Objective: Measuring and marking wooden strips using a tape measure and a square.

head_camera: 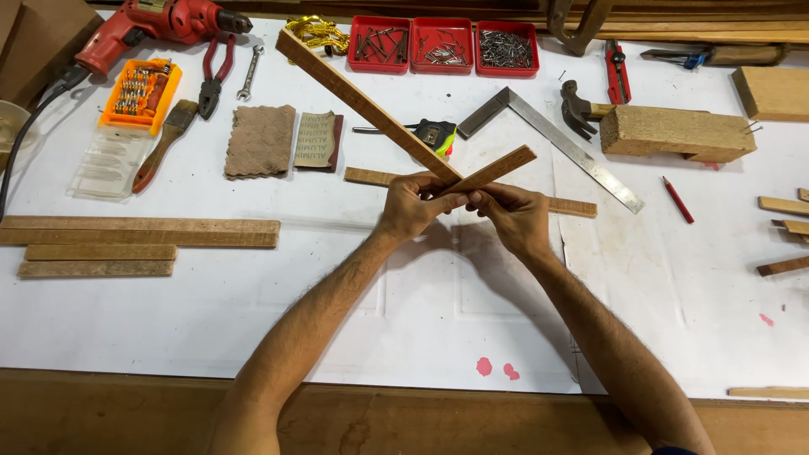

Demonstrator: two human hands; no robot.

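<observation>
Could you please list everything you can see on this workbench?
long strip: 1, brown, held up
short strip: 1, brown, held crossing it
drill: 1, red, far left
bit case: 1, orange, below drill
pliers: 1, red-handled
brush: 1, wooden
sandpaper: 2 pieces, brown
trays: 3, red, nails inside
square: 1, metal
hammer: 1, beside block
pencil: 1, red
slats: 3, left
left hand: grips long strip
right hand: grips short strip
</observation>
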